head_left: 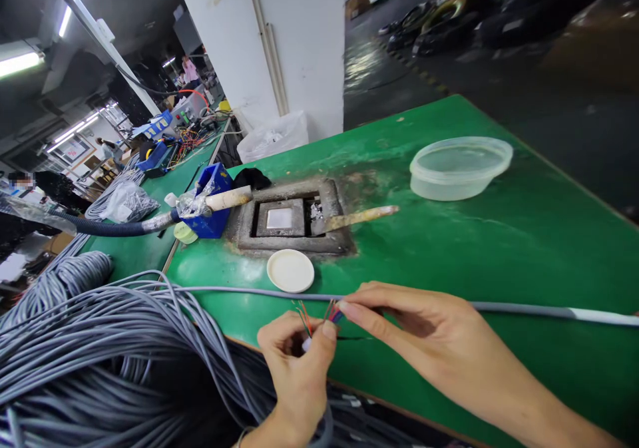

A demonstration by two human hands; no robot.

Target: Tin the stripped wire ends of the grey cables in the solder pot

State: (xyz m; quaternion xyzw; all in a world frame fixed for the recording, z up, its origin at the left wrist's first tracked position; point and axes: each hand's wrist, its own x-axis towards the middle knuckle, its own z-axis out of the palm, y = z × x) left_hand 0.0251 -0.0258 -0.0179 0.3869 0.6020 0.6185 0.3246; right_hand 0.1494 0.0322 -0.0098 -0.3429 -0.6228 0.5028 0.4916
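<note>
Over the near edge of the green table [499, 255], my left hand [299, 375] is closed on the end of a cable, with thin coloured wires [305, 318] fanning up past the fingers. My right hand [424, 321] pinches the tips of some of these wires, red and blue among them, between thumb and fingers. Behind both hands a long grey cable [259, 292] runs across the table. A small round cream dish [290, 270] lies just beyond my left hand. Most of the held cable's end is hidden by my fingers.
A sooty square solder pot [279, 219] is set into the table, with a scraper-like stick [367, 216] across its edge. A blue box [214, 202] and flexible hose [120, 227] stand left, a clear plastic tub [454, 185] right. Grey cable coils [100, 348] heap at near left.
</note>
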